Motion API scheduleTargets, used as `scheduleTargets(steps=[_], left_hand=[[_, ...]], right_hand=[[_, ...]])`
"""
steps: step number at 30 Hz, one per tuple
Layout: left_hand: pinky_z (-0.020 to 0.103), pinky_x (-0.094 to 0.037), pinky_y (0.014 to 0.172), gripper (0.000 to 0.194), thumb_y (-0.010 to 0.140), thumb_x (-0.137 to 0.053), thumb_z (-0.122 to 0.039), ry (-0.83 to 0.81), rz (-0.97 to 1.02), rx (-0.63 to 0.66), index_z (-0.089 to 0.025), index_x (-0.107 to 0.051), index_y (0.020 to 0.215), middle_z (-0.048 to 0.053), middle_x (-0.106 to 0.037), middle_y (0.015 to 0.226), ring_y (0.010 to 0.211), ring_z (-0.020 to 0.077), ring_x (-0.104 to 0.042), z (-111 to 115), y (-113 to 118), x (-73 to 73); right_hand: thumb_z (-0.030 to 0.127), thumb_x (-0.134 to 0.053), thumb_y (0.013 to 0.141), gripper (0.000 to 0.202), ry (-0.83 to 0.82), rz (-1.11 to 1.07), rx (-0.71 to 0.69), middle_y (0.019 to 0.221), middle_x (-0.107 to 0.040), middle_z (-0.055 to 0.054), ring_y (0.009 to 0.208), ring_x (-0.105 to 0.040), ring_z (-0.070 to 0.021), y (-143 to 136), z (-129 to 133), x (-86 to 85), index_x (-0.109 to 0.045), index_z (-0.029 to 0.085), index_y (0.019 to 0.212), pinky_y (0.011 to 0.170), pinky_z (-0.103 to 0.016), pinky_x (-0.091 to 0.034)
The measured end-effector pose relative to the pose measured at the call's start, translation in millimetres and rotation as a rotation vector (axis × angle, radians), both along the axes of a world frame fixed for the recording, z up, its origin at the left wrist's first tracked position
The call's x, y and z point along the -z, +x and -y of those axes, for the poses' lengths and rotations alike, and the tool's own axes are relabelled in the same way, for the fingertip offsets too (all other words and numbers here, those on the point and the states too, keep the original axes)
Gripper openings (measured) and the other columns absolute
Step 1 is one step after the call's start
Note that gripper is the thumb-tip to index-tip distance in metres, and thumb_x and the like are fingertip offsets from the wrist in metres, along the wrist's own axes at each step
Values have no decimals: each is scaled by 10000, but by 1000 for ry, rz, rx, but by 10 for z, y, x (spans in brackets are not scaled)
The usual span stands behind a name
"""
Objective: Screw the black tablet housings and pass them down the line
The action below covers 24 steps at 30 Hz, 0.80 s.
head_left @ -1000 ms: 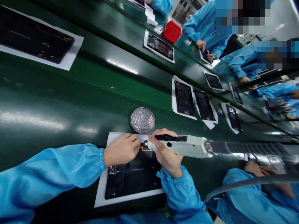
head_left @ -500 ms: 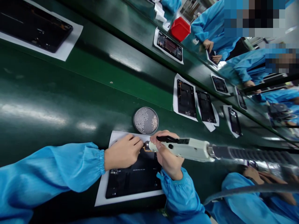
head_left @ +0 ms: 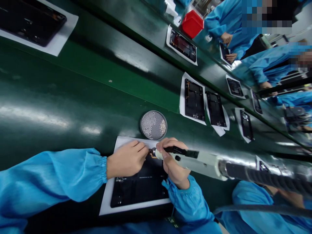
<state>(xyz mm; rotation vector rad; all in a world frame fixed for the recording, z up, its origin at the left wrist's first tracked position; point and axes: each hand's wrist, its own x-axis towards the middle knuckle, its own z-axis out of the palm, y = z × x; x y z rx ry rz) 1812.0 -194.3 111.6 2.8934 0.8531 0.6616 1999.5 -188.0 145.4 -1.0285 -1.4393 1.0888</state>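
A dark tablet body (head_left: 140, 191) lies on a white sheet (head_left: 105, 203) in front of me. My right hand (head_left: 175, 165) is wrapped round a pale electric screwdriver (head_left: 207, 166), held nearly level with its tip pointing left. Over the tablet's upper part, my left hand (head_left: 129, 159) has its fingers bent and pressed together beside that tip. Whatever those fingers grip is hidden. A bit of orange flex cable (head_left: 152, 155) shows just under the tip. Just beyond the sheet sits a round dimpled metal dish (head_left: 153, 125), with small bright pieces at its right side.
Two tablet bodies on white sheets (head_left: 194, 100) (head_left: 216, 110) lie to the right, and a larger-looking one (head_left: 31, 22) at upper left. A red bin (head_left: 192, 24) stands across the bench. Co-workers in blue sleeves (head_left: 221, 22) work opposite; another blue sleeve (head_left: 253, 204) is at right.
The screwdriver's rear end and its hose have dropped lower, tilting the tool slightly. Both hands stay almost in place at the tablet. The camera view has shifted a little.
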Motion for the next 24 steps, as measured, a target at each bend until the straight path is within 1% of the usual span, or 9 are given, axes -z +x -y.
scheduleTargets(steps=[3,5,7,10,13,15,18,21,24], left_hand=[[399,-430,712,225,994,-506,-133,36,16,-1,-60,-699,904,141,-665,888,806,245,-582,11,3,1],[409,-449,741,217,993,-502,-134,24,13,-16,-39,-698,997,153,-671,905,832,252,-591,21,6,-4],[416,-458,755,230,989,-505,-144,-14,-1,-29,-34,-690,1069,160,-678,937,859,264,-597,34,8,-9],[425,-459,765,247,991,-501,-158,-35,-20,-34,-49,-685,1114,168,-685,1006,887,272,-602,50,10,-5],[428,-459,764,264,993,-490,-163,-16,-45,-41,-52,-682,1136,171,-688,1050,901,276,-603,63,16,4],[429,-458,758,269,981,-488,-152,-5,-74,-42,-49,-686,1132,170,-689,1070,902,281,-605,72,26,4],[428,-454,749,258,957,-509,-150,-15,-113,-46,-50,-696,1104,162,-690,1081,893,283,-607,90,47,-11],[435,-447,776,283,972,-526,-212,-15,-110,-58,-43,-691,1126,171,-684,1112,933,297,-605,109,61,-25],[447,-435,825,315,984,-526,-240,-13,-85,-61,-36,-674,1173,189,-675,1149,991,306,-601,125,58,-14]], right_hand=[[162,-637,865,131,35,-18,1,830,-602,-18,769,-624,-199,2,11,3,-654,245,965,690,-394,-524],[167,-644,854,168,42,-31,14,827,-606,-18,769,-625,-202,13,-3,-44,-668,255,996,685,-398,-525],[178,-655,843,197,71,-66,49,806,-606,-14,746,-620,-198,25,-51,-145,-689,266,1016,670,-395,-518],[188,-670,823,191,147,-140,116,752,-592,0,686,-598,-180,13,-199,-332,-708,273,990,635,-376,-506],[203,-696,789,155,149,-159,206,706,-574,10,671,-598,-183,-50,-400,-422,-692,261,932,654,-397,-525],[216,-703,768,149,100,-159,257,685,-578,12,662,-602,-185,-111,-522,-402,-667,252,908,671,-408,-534],[214,-703,753,149,38,-158,274,669,-579,23,645,-591,-169,-197,-637,-311,-644,244,887,667,-385,-532],[214,-711,763,145,2,-137,269,712,-594,17,675,-596,-164,-241,-669,-229,-650,234,893,698,-382,-534],[243,-716,779,152,-27,-115,264,755,-606,4,698,-598,-167,-246,-671,-190,-650,227,915,728,-396,-541]])
